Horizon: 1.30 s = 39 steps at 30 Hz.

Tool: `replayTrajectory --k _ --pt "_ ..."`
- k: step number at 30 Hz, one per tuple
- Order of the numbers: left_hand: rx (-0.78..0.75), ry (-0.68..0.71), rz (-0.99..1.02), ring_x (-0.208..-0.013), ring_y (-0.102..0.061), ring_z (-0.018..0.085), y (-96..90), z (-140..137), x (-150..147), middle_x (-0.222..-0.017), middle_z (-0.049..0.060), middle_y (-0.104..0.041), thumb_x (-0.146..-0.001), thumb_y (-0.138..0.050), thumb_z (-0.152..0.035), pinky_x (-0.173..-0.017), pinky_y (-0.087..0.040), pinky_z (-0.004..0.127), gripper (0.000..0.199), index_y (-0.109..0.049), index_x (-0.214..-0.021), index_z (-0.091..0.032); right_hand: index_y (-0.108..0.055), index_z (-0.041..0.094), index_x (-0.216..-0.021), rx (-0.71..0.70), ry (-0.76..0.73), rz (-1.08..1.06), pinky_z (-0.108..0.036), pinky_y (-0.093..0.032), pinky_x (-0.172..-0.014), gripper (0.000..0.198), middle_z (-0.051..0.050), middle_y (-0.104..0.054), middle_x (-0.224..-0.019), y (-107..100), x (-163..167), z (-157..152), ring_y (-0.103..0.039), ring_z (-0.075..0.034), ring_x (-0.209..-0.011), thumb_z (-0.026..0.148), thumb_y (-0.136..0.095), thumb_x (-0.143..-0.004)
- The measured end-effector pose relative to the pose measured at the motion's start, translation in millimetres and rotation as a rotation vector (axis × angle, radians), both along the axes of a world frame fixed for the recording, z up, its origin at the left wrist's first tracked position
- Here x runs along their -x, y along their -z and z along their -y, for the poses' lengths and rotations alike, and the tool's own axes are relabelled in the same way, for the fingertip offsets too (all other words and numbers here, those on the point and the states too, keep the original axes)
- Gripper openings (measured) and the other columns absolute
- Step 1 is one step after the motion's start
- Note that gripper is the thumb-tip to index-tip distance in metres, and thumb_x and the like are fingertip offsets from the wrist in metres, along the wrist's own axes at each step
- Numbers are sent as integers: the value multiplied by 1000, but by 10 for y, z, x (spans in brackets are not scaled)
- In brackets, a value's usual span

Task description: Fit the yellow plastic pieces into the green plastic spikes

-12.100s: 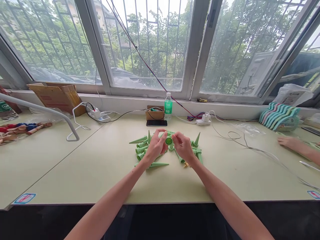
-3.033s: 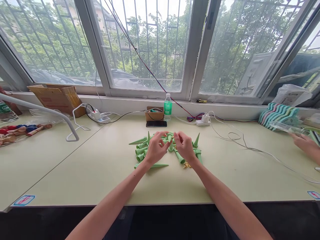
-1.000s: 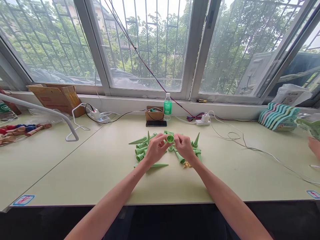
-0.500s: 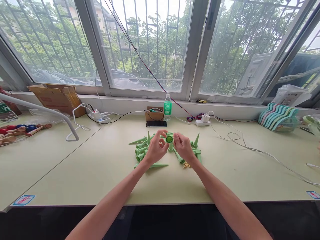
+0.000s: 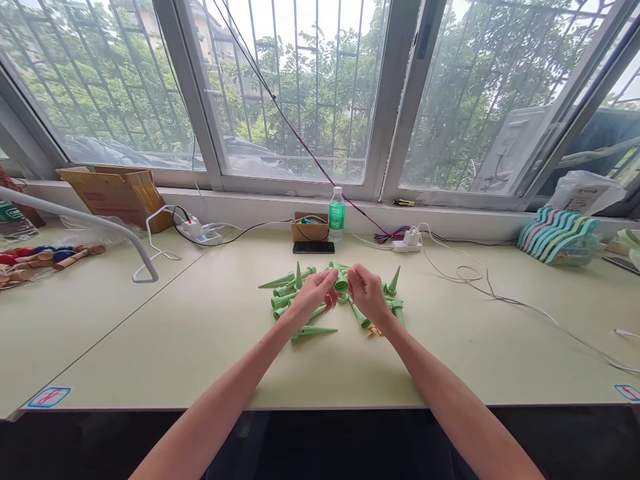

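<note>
Between my hands is a green plastic spike [image 5: 341,285], hollow and cone-shaped, with its round open end tilted down towards me. My left hand [image 5: 316,293] pinches its left side with thumb and fingertips. Closed on its right side is my right hand [image 5: 367,291], whose fingers partly hide it. More green spikes lie around and beneath the hands: one lying spike [image 5: 315,331] points right, and one upright spike [image 5: 393,281] stands beyond my right hand. Small yellow pieces [image 5: 373,331] lie below my right wrist.
A black phone [image 5: 313,247], a small cardboard box [image 5: 307,232] and a green-labelled bottle [image 5: 337,215] stand behind the spikes. White cables and a power strip [image 5: 407,245] lie back right. Teal hangers [image 5: 557,235] are far right, wooden toys [image 5: 45,258] far left.
The spike's open end has tipped from facing me to pointing downward. My left fingers have closed in from a wide curl to a pinch; my right hand stays nearly in place.
</note>
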<state>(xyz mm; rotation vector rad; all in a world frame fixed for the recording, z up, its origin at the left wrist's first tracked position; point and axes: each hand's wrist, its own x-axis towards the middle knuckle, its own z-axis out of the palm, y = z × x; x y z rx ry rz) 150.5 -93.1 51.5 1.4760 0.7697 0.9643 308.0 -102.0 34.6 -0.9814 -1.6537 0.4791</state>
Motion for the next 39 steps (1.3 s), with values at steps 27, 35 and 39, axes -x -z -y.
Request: replayTrajectory --k 27,35,39 --pt "-323 -151 -110 -50 -44 6 -55 100 -11 -68 -2 -53 -77 -70 -44 -43 -37 19 30 -62 -88 -17 -32 22 -65 -54 113 96 -25 -24 -49 43 6 -30 -53 48 -12 -53 -24 -10 -50 49 -36 -98" --pt "-492 -238 -162 -56 -49 6 31 46 -18 -91 4 -55 -79 -69 -40 -47 -43 19 25 -64 -87 -17 -32 22 -63 -40 118 99 -25 -23 -49 42 6 -29 -53 54 -4 -64 -24 -10 -51 46 -39 -97" --pt "-591 -275 -237 -57 -51 6 53 41 -12 -91 3 -54 -83 -66 -40 -45 -41 18 21 -66 -88 -19 -32 22 -63 -33 116 102 -25 -23 -48 42 6 -29 -52 51 -4 -69 -24 -10 -50 46 -39 -97"
